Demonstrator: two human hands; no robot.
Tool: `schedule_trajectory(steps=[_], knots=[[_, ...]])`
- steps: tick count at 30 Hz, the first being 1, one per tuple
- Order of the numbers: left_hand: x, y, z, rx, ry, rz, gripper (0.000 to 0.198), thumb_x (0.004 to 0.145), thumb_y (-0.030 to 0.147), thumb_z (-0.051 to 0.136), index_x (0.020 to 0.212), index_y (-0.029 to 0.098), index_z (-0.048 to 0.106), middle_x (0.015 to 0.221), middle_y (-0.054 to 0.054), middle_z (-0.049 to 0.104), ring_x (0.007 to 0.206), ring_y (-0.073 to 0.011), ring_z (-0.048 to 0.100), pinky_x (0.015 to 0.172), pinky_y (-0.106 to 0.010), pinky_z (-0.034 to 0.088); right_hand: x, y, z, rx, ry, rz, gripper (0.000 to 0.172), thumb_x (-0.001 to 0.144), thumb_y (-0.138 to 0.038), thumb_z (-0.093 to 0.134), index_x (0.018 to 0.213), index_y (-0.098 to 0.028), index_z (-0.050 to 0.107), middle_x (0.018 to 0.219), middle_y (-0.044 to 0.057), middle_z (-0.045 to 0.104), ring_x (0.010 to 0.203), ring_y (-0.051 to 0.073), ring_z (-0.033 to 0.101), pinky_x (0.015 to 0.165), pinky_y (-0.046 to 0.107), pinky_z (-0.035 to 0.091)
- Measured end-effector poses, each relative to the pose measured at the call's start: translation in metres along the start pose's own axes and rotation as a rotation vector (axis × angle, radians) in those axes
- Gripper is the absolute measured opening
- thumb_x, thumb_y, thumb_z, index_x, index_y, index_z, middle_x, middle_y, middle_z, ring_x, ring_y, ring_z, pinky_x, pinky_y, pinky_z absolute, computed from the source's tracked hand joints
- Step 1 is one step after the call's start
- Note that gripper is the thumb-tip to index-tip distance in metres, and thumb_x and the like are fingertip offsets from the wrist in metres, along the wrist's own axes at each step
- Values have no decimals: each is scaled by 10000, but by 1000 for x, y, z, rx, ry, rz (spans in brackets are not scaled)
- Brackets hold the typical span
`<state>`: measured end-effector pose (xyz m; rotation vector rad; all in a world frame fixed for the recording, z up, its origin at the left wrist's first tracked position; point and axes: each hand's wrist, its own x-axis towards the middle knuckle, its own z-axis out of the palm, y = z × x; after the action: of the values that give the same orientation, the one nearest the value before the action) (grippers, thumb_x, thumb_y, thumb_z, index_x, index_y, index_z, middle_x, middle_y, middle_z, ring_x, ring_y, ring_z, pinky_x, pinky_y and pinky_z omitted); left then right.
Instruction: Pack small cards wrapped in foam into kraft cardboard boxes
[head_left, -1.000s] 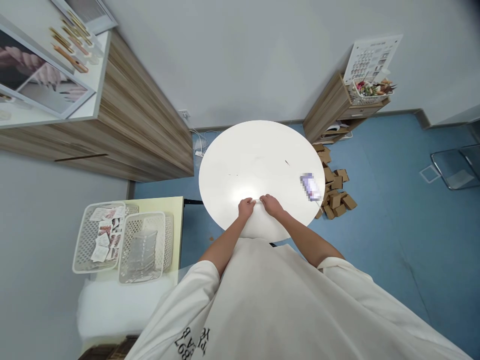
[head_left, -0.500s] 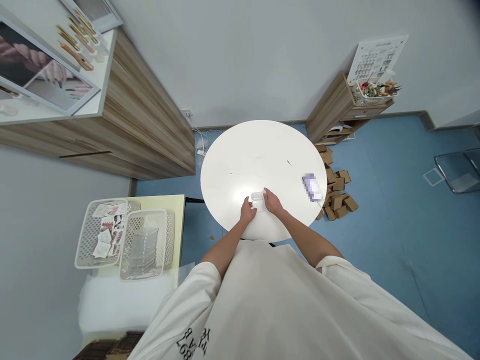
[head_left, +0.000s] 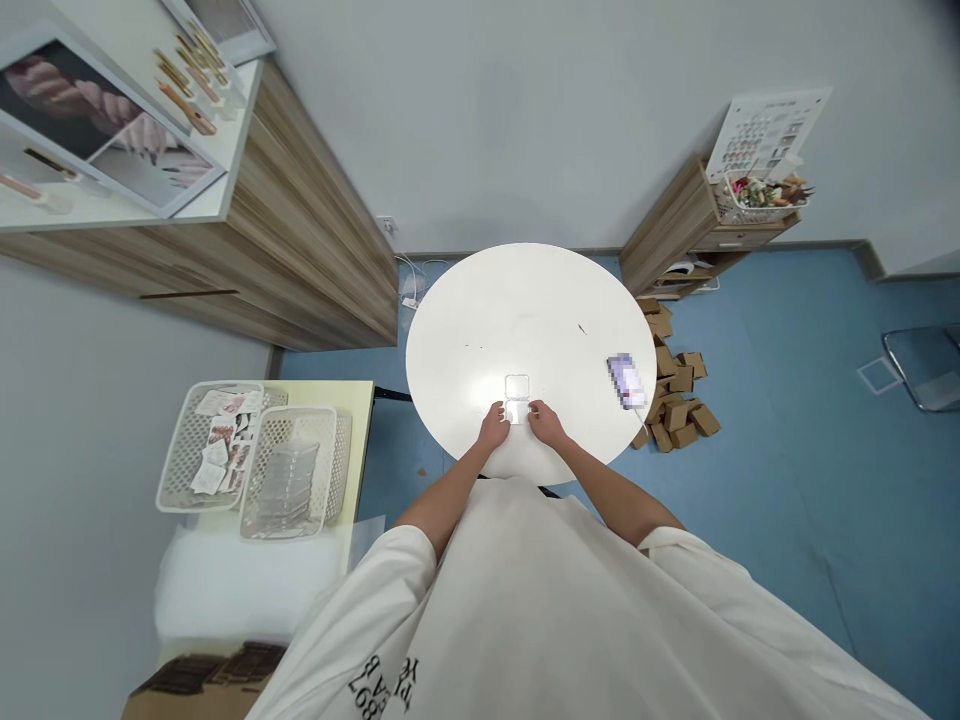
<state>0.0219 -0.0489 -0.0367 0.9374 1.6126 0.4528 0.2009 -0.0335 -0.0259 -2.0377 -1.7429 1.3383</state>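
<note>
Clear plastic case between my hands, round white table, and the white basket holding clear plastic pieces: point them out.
Clear plastic case [head_left: 517,400]: head view, the seam between its halves.
Round white table [head_left: 525,300]: head view, bare part of its top.
White basket [head_left: 343,450]: head view, its outer wall.

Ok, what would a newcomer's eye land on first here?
Likely the big white table at the centre, with an opened clear plastic case between the left grip and right grip at its near side. Then the pixelated purple item near the table's right edge, and the brown cardboard boxes heaped on the blue floor beyond.
</note>
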Motion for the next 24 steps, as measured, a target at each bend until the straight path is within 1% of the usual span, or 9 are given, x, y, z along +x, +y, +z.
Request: schedule_trajectory(steps=[3, 5, 8, 12, 15, 17, 20, 24], knots=[[-8, 0, -9, -12, 73, 35, 580, 822, 121, 611, 1385, 192, 491, 1421, -140, 552, 1234, -227, 585, 1040, -353, 452, 4, -5, -1, -47, 19, -111, 330, 948, -224, 411, 1235, -201, 571, 1299, 102, 582, 1098, 191, 608, 958, 314, 471], [-16, -1, -20, -36, 146, 66, 521, 846, 131, 592, 1359, 188, 522, 1411, -138, 563, 1228, -233, 588, 1043, -361, 453, 7, -16, 1, -70, 7, -201, 331, 953, -228, 403, 1233, -206, 579, 1307, 98, 570, 1124, 194, 593, 980, 323, 463], [-32, -5, -43, -81, 270, 90, 453, 878, 153, 569, 1329, 188, 553, 1383, -134, 586, 1210, -229, 600, 1031, -358, 464, 10, -44, 8, -90, -55, -325, 328, 962, -235, 400, 1232, -205, 583, 1295, 95, 574, 1112, 189, 594, 987, 327, 462], [-54, -16, -76, -134, 425, 110, 385, 893, 143, 549, 1273, 183, 595, 1348, -124, 612, 1147, -207, 633, 1017, -348, 477, 4, -94, 30, -110, -127, -452, 330, 967, -236, 400, 1236, -196, 587, 1276, 94, 591, 1073, 170, 610, 970, 306, 471], [-72, -29, -101, -186, 512, 117, 362, 893, 120, 539, 1242, 181, 617, 1325, -114, 629, 1118, -199, 645, 1004, -348, 494, -6, -128, 53, -135, -172, -528, 324, 975, -239, 401, 1227, -202, 601, 1270, 90, 605, 1068, 166, 617, 970, 302, 473], [-86, -41, -118, -218, 551, 129, 363, 891, 116, 546, 1238, 187, 625, 1318, -108, 636, 1125, -202, 644, 997, -347, 504, -14, -147, 72, -150, -200, -570, 319, 976, -238, 408, 1222, -208, 610, 1269, 86, 616, 1063, 164, 623, 973, 305, 473], [-107, -64, -147, -228, 594, 165, 372, 883, 111, 563, 1238, 193, 635, 1297, -100, 651, 1140, -210, 642, 1013, -360, 503, -26, -174, 107, -162, -220, -618, 320, 969, -225, 418, 1215, -210, 622, 1251, 81, 636, 1047, 162, 630, 968, 306, 477], [-138, -100, -190, -209, 638, 212, 369, 884, 92, 553, 1232, 184, 638, 1271, -102, 657, 1138, -201, 642, 1025, -354, 494, -49, -207, 161, -174, -227, -671, 316, 954, -220, 440, 1193, -212, 646, 1190, 70, 670, 1044, 167, 633, 981, 315, 473]])
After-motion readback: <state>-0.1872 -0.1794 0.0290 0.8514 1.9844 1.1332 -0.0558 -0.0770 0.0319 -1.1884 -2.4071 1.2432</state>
